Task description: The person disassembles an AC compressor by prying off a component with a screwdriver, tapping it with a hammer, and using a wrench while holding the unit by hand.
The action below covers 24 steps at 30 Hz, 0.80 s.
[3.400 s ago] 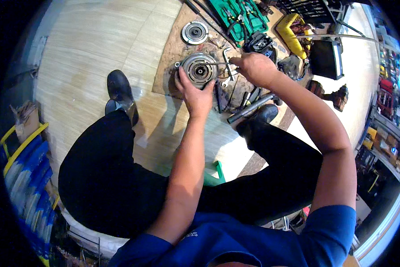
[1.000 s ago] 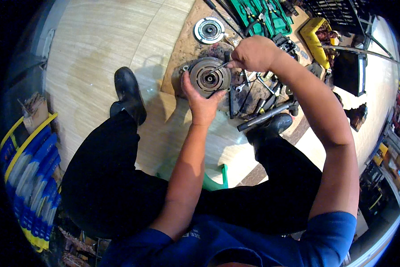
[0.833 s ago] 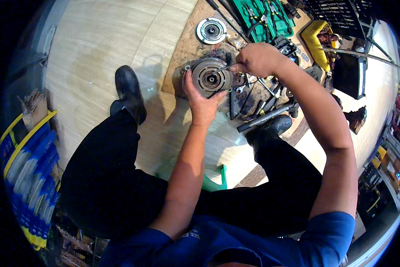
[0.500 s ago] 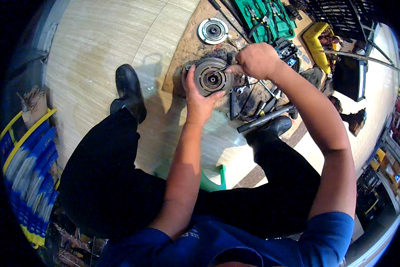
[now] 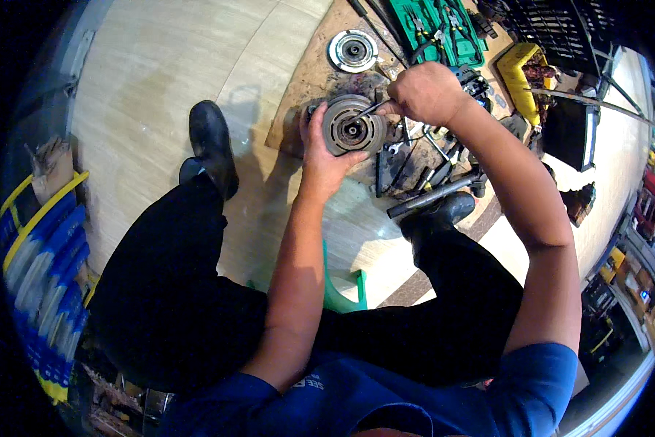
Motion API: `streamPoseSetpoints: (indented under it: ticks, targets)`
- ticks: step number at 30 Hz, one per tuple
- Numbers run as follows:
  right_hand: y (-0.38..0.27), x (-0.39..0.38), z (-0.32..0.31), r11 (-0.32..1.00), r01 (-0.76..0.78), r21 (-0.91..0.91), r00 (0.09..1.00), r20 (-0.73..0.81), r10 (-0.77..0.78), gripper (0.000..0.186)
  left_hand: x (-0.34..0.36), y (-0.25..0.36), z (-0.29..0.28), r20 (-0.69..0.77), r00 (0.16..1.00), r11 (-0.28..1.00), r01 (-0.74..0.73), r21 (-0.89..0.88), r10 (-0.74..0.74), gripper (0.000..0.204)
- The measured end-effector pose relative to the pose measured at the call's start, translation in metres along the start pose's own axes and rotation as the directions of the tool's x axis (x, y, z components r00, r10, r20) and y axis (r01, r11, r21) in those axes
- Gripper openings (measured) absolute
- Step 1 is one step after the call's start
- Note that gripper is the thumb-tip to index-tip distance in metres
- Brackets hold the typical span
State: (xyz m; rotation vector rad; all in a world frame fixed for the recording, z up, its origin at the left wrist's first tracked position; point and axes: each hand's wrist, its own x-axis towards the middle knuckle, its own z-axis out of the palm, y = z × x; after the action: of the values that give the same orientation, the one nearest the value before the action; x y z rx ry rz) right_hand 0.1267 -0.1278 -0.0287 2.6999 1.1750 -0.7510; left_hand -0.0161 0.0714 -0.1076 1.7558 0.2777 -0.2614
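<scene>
A round, slotted metal clutch pulley (image 5: pixel 370 132) with a dark hub stands over the dirty board. My left hand (image 5: pixel 320 160) is closed around its left and lower rim, thumb along the near edge and fingers at the far left. My right hand (image 5: pixel 429 95), fisted at the pulley's upper right, grips a thin metal rod-like tool (image 5: pixel 369 111). This tool slants down to the left, its tip at or close to the hub; contact cannot be made out. The tool's handle end is hidden in the fist. Beyond the pulley lies a pale-rimmed round metal plate (image 5: pixel 352 51).
A green tool case (image 5: pixel 467 49) with pliers lies at the far side, a yellow tray (image 5: pixel 520 69) right of it. Wrenches (image 5: pixel 395 148) and a metal pipe (image 5: pixel 431 202) lie near my right boot (image 5: pixel 451 211). A green stool (image 5: pixel 349 295) shows beneath me.
The whole view has shifted slightly. My right hand has edged up and right, and a bit more of the tool shows. My left hand keeps its hold on the pulley.
</scene>
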Motion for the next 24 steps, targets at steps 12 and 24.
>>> streamPoseSetpoints:
  ticks: [12, 24]
  targets:
    - [-0.012, 0.000, 0.008, 0.997, -0.068, 0.044, 0.997, 0.034, 0.067, 0.060, 0.007, 0.003, -0.010, 0.099, 0.995, 1.000, -0.015, 0.015, 0.013, 0.108]
    - [0.011, 0.024, 0.000, 0.981, 0.116, 0.156, 0.993, -0.001, -0.117, 0.062, 0.010, -0.012, -0.014, 0.168, 0.986, 0.997, 0.008, -0.077, 0.005, 0.109]
